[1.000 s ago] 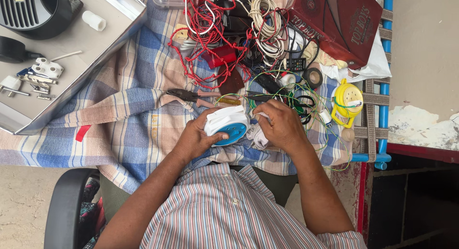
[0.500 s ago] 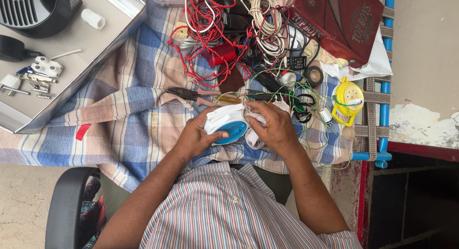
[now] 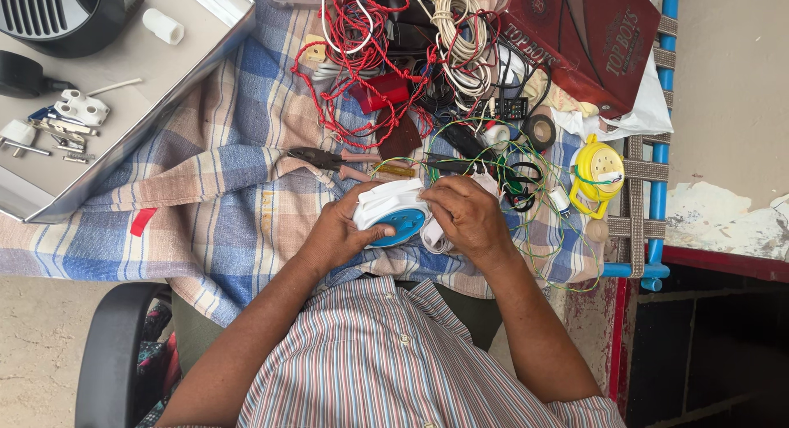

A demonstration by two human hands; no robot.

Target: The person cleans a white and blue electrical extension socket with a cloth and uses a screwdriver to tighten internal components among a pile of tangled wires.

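Two hands, left hand and right hand, around a white-and-blue round casing.

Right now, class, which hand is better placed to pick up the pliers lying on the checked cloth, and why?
Probably the left hand. The pliers lie on its side, just beyond its knuckles. The right hand sits farther off and would have to cross over the white and blue device that both hands grip.

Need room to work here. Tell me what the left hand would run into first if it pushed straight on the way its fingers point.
The left hand already grips the white and blue device. Straight on past it, the right hand probably comes first; depth is unclear from above.
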